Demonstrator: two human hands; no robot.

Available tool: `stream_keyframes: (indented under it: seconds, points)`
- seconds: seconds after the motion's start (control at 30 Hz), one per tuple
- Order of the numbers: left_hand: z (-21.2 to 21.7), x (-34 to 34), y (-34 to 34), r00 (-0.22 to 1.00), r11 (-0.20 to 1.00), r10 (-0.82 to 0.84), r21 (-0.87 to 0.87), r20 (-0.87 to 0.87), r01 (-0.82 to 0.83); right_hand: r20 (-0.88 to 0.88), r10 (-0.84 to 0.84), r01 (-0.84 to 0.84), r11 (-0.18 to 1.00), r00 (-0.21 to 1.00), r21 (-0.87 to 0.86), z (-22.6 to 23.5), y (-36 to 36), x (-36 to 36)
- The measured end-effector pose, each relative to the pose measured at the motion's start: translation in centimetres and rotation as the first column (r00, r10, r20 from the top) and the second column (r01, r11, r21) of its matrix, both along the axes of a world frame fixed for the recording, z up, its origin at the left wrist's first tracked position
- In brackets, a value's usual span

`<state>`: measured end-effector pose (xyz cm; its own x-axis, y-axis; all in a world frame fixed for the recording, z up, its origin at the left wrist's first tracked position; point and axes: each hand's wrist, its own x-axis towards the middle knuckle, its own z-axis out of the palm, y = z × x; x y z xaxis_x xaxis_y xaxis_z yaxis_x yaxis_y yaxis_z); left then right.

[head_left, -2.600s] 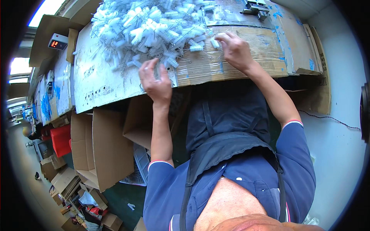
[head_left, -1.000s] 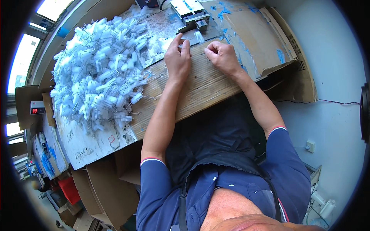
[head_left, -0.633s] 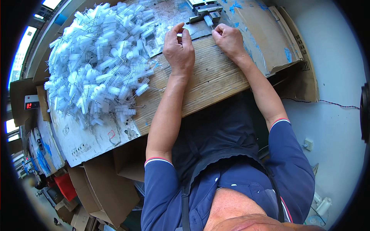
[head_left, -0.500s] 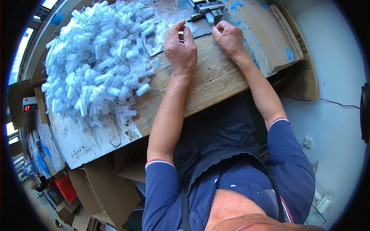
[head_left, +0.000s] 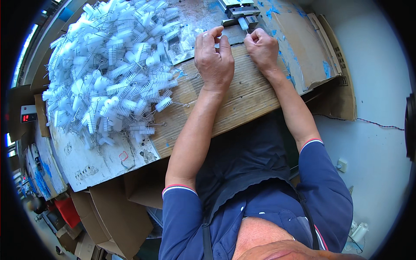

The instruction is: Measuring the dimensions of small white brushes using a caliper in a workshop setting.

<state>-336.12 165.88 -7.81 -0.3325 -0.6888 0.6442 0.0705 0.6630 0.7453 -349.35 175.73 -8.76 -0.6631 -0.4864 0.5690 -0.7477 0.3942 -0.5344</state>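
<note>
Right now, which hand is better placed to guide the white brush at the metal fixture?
Probably the right hand: it is closed at the wire end of the white brush, which sits at the metal fixture. The left hand is apart from that brush.

Right hand (head_left: 262, 48) gripping the wire of a white brush (head_left: 243, 24) at a metal clamp (head_left: 241, 12); left hand (head_left: 214, 60), fingers bent, nearby; piled brushes (head_left: 108, 69) on the surface (head_left: 102, 165).

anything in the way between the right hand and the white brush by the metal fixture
Nothing visible: the wire stem of the white brush runs straight to the closed right hand. The left hand is off to the left.
</note>
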Motion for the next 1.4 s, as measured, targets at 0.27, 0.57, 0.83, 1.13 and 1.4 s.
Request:
stream_keyframes:
  seconds: [0.27,0.57,0.83,1.13,1.4]
  points:
    - [0.3,-0.1,0.0,0.999,0.999,0.023,0.022,0.023,-0.024,-0.058,-0.039,0.043,0.997,0.998,0.067,0.2,-0.1,0.0]
    - [0.3,-0.1,0.2,0.999,0.998,0.035,0.046,0.026,-0.036,-0.080,-0.067,0.077,0.989,0.995,0.130,-0.1,0.0,0.1]
    - [-0.1,-0.3,-0.2,0.997,0.998,0.066,0.007,0.032,-0.066,0.035,-0.087,0.080,0.983,0.996,0.166,0.2,0.0,0.0]
    - [-1.8,-2.0,0.6,0.985,0.949,-0.147,0.295,0.095,0.113,0.059,0.006,-0.009,0.999,0.998,0.045,0.6,1.2,2.3]
    - [0.3,-1.9,-0.5,0.882,0.532,-0.466,0.777,-0.063,0.337,-0.046,0.225,-0.224,0.974,0.973,0.014,1.3,2.5,5.0]
